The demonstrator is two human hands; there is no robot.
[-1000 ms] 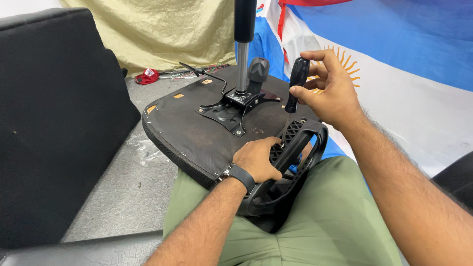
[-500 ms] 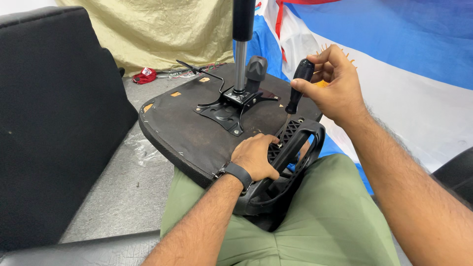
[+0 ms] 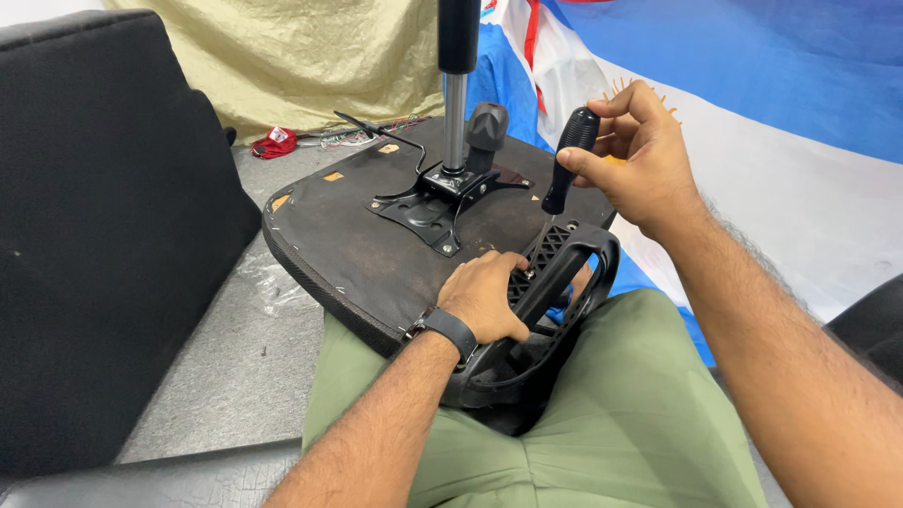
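An upturned office chair seat (image 3: 357, 235) rests on my lap, its dark underside facing up. A black metal mounting plate (image 3: 437, 199) with a gas lift cylinder (image 3: 456, 85) stands at its middle. My left hand (image 3: 484, 296) presses on the black plastic armrest (image 3: 555, 292) at the seat's near right edge. My right hand (image 3: 640, 160) grips the black handle of a screwdriver (image 3: 567, 158), held upright with its tip down at the armrest bracket just beside my left fingers.
A black padded chair back (image 3: 103, 235) stands at the left. A beige cloth (image 3: 310, 56) hangs behind, with a small red object (image 3: 275, 141) and wires on the grey floor. A blue and white flag (image 3: 752, 122) covers the right side.
My right hand has lifted slightly and turned the screwdriver more upright over the armrest bracket. My left hand stays on the armrest.
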